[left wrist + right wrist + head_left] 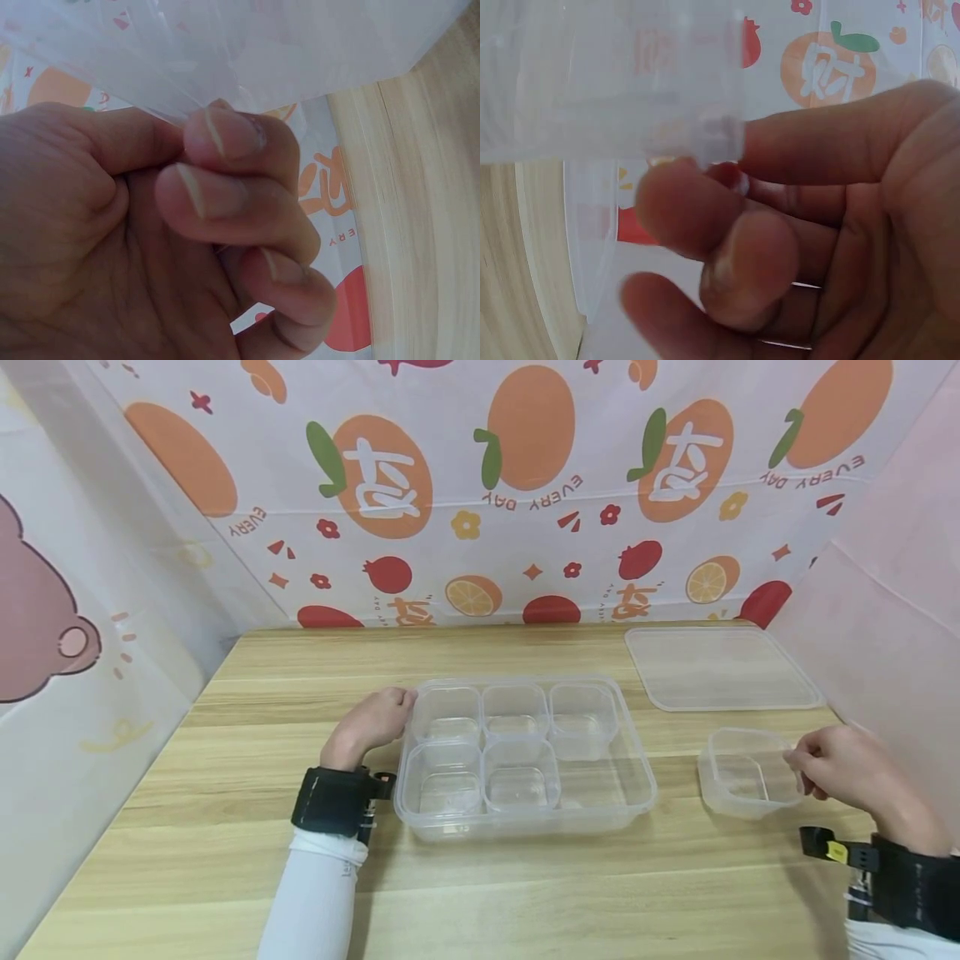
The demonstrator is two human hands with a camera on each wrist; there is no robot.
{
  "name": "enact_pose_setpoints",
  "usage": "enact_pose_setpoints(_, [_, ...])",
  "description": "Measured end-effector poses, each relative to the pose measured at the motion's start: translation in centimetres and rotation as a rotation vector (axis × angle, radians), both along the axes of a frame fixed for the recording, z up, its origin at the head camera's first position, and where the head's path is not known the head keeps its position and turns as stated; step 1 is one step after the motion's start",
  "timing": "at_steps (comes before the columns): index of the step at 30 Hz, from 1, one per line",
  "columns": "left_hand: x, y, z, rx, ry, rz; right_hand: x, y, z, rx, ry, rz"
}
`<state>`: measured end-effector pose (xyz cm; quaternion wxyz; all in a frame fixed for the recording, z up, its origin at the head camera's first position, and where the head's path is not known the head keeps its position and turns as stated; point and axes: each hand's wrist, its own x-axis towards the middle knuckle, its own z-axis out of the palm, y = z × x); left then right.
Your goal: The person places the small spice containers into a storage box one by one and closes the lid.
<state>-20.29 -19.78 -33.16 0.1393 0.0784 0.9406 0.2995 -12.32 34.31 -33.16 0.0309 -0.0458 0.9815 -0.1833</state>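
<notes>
A large clear plastic container [603,785] sits mid-table, with several small clear square boxes [521,777] inside: three along the back, two at the front left. Its front right part shows bare floor. My left hand [372,724] pinches the container's rim near the back left corner; in the left wrist view, the thumb and curled fingers [232,142] meet at the plastic edge [247,52]. Off to the right, my right hand [862,774] pinches the right rim of another small clear box [746,777]. In the right wrist view, that box [615,90] sits between thumb and fingers.
A flat, clear rectangular lid [723,668] lies at the back right of the wooden table [210,818]. Fruit-printed cloth [465,460] hangs along the back edge. More cloth [892,627] stands close by the right side, and a bear-print sheet [127,610] on the left.
</notes>
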Motion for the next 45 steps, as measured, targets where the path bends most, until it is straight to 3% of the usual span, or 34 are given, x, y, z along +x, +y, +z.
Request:
enact_pose_setpoints(7, [0.0, -0.1, -0.1, 0.006, -0.003, 0.008, -0.2, -1.0, 0.8, -0.078, 0.126, -0.107])
enact_pose_setpoints(15, [0.0, 0.0, 0.0, 0.005, -0.006, 0.014, -0.5, -2.1, 1.5, -0.111, 0.222, -0.135])
enact_pose_setpoints(30, [0.1, 0.1, 0.2, 0.004, -0.003, 0.003, -0.7, -3.3, 2.7, -0.112, 0.273, -0.120])
enact_pose_setpoints(45, [0.1, 0.0, 0.1, -0.001, -0.010, 0.015, -1.0, -4.9, 3.4, -0.191, 0.259, -0.091])
